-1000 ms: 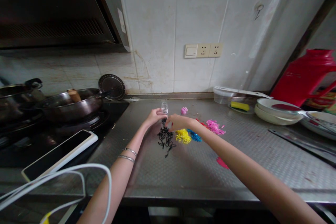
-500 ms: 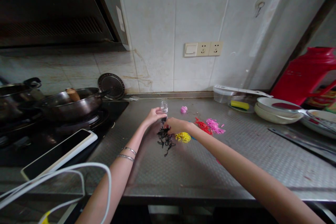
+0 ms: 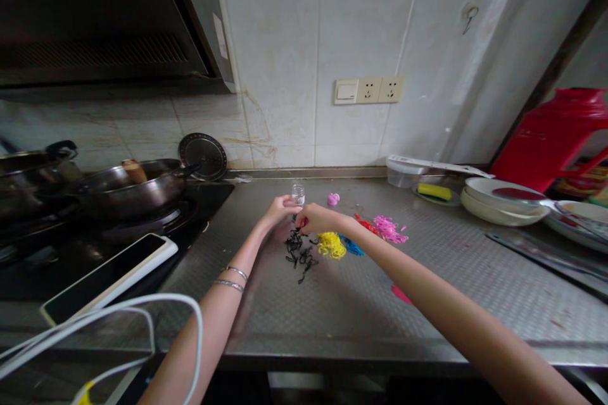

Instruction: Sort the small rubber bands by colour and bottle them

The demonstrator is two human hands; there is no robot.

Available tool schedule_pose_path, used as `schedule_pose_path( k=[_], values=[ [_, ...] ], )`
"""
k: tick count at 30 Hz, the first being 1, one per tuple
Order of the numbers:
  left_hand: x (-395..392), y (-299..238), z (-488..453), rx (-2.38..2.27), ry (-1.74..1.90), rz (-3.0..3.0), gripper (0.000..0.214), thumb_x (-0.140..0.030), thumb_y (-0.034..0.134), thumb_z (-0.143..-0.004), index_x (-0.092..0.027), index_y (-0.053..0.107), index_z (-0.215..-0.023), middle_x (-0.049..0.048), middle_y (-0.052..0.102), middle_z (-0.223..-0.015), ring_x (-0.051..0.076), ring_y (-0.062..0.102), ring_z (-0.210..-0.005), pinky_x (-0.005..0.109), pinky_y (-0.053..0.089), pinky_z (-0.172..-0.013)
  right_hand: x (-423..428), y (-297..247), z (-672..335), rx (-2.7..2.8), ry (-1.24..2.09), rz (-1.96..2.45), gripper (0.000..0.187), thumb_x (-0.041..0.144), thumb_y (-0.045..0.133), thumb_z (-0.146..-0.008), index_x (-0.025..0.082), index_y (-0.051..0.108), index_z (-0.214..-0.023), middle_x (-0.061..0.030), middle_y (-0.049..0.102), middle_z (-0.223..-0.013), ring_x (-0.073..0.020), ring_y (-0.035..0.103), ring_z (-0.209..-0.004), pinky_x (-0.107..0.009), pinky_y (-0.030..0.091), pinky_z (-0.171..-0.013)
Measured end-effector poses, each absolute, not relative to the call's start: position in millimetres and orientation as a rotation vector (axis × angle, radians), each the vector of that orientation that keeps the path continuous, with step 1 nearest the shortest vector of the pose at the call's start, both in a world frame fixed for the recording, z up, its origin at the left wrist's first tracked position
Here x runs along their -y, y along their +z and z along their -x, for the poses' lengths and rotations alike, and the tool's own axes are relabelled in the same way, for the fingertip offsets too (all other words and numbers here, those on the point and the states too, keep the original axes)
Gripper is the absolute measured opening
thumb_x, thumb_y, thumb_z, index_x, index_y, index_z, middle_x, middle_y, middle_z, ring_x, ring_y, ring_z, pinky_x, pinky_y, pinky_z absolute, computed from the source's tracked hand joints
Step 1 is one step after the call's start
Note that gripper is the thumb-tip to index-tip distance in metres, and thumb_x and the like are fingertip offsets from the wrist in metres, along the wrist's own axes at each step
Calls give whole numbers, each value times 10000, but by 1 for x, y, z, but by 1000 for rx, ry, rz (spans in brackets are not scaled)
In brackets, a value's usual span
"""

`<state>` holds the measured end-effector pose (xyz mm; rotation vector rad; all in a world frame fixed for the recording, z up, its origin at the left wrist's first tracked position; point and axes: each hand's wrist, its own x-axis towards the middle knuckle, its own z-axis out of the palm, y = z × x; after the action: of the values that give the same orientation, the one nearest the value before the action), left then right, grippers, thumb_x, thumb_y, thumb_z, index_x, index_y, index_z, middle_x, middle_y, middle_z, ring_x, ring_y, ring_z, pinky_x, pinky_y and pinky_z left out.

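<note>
A small clear bottle [image 3: 297,193] is gripped in the fingers of my left hand [image 3: 281,209], its near end by my other hand. My right hand [image 3: 319,219] is closed in a pinch at that near end, with dark strands showing at the fingertips. Just below lies a loose pile of black rubber bands [image 3: 300,252]. Beside it are yellow rubber bands [image 3: 332,245] and blue ones [image 3: 352,246], the latter partly under my right forearm. Red rubber bands [image 3: 365,223] and pink rubber bands [image 3: 389,228] lie farther right.
A small pink object [image 3: 333,199] stands behind the piles. A flat pink-red piece [image 3: 401,294] lies partly under my right forearm. At left are a pan [image 3: 128,186], a white-edged device [image 3: 109,278] and white cables [image 3: 197,329]. Bowls [image 3: 498,205] and a red thermos [image 3: 553,136] stand right.
My right hand has moved slightly up from the black rubber bands toward the bottle's near end. More of the blue rubber bands shows now. My left hand stays nearly in place.
</note>
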<state>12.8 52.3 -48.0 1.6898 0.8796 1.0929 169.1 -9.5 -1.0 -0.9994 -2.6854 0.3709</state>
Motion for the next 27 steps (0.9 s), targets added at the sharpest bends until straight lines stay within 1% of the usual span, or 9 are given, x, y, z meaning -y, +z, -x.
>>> schedule_pose_path(
  k=[5,7,9,13,21,27],
  values=[
    [-49,-44,-14,-926,1081,-1702,347,-173,695,-547,-87,598,-869,87,671,-849,187,615,-765,304,461,-726,0,30,-175,2550,461,1003,213,165,556,-620,129,691,-781,-8,635,-634,-87,514,-554,-182,363,-509],
    [-48,-44,-14,-939,1074,-1716,347,-185,701,-551,-88,599,-868,87,673,-850,190,615,-782,305,459,-739,-5,45,-178,2502,528,993,214,193,553,-634,113,689,-780,-9,619,-601,-83,507,-534,-182,363,-491],
    [-48,-44,-14,-954,1072,-1721,369,-207,704,-561,-91,600,-895,94,671,-870,192,615,-808,311,454,-764,-11,59,-181,2416,602,1012,240,203,554,-640,100,683,-815,-21,625,-617,-83,515,-536,-182,382,-492],
    [-50,-48,-13,-974,1062,-1712,429,-239,707,-581,-103,589,-970,105,662,-920,187,614,-833,321,444,-801,-28,80,-181,2301,654,1088,243,167,578,-616,83,679,-820,-45,644,-648,-80,525,-528,-187,418,-498],
    [-51,-49,-12,-961,1060,-1702,419,-238,712,-580,-109,590,-960,101,663,-919,182,615,-828,323,448,-802,-46,88,-165,2435,427,1296,210,128,603,-602,76,687,-787,-46,648,-616,-80,522,-466,-175,409,-450],
    [-48,-45,-13,-963,1057,-1718,396,-222,712,-574,-99,600,-933,113,658,-928,187,614,-826,329,442,-810,-45,91,-155,2540,209,1368,237,130,622,-607,95,690,-831,-52,673,-711,-84,544,-522,-156,382,-453]
  ],
)
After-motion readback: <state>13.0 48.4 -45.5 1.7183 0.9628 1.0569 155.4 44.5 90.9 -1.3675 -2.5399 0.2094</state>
